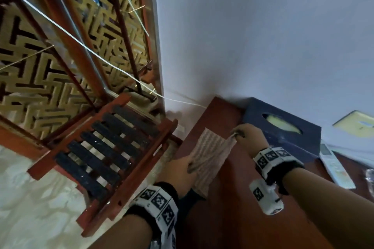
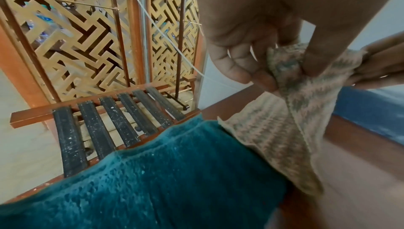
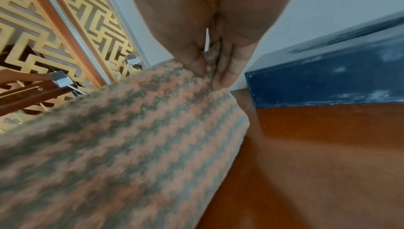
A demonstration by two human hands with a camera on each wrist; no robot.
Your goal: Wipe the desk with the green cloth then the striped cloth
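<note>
At the far left, a gold lattice screen point(image 1: 66, 50) and a slatted wooden bench point(image 1: 105, 159) are being passed over by the view. At the left edge of the counter point(image 1: 232, 218), the green cloth point(image 2: 164, 172) is lying draped, partly over the edge, just beneath the left wrist; it is touched by neither hand. Just right of it, the striped cloth point(image 1: 210, 153) is being held stretched above the counter: its near corner is being pinched between thumb and fingers of the left hand point(image 1: 179, 172), and its far corner is being gripped by the right hand point(image 1: 248, 135), so both hands are clenched on this cloth. Further right, a dark blue tissue box point(image 1: 283, 133) is standing against the wall, just beside the right hand, and a white remote point(image 1: 334, 166) is lying beyond it.

Judging from this, the second wipe is being prepared. For a good pass, the cloth should be folded into a flat pad, laid fully on the wood, and pressed evenly; strokes should be overlapped, and the box and the green cloth are best steered around.
</note>
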